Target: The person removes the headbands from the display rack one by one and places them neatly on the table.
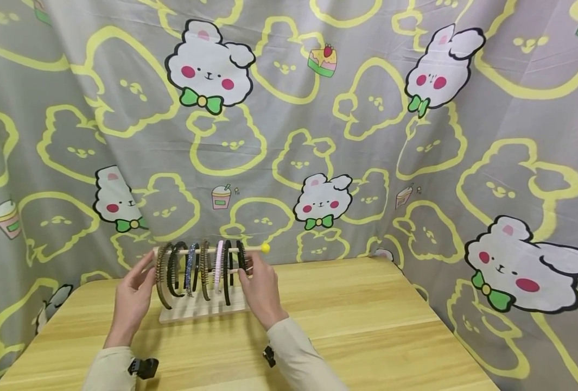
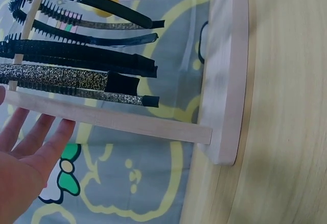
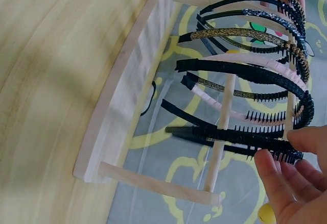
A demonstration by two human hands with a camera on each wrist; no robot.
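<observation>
A wooden rack (image 2: 225, 81) carries several headbands on a horizontal rod with a yellow ball end (image 1: 266, 248). My left hand (image 1: 133, 290) is at its left end, with extended fingers (image 2: 56, 137) touching the wooden upright (image 2: 127, 123). At the other end my right hand (image 1: 261, 288) pinches a black toothed headband (image 3: 240, 135) between thumb and forefinger. That headband is still around the rod. Farther along hang a pink headband (image 1: 218, 266), a blue glitter one (image 1: 189, 269), a brown-gold one (image 1: 204, 271) and other dark ones, some overlapping.
The rack's base stands on a wood-grain table (image 1: 347, 326), near its back edge. Behind and beside the table hangs a grey curtain (image 1: 279, 119) with yellow outlines and white rabbit prints. Each sleeve has a small black device (image 1: 144, 369) at the wrist.
</observation>
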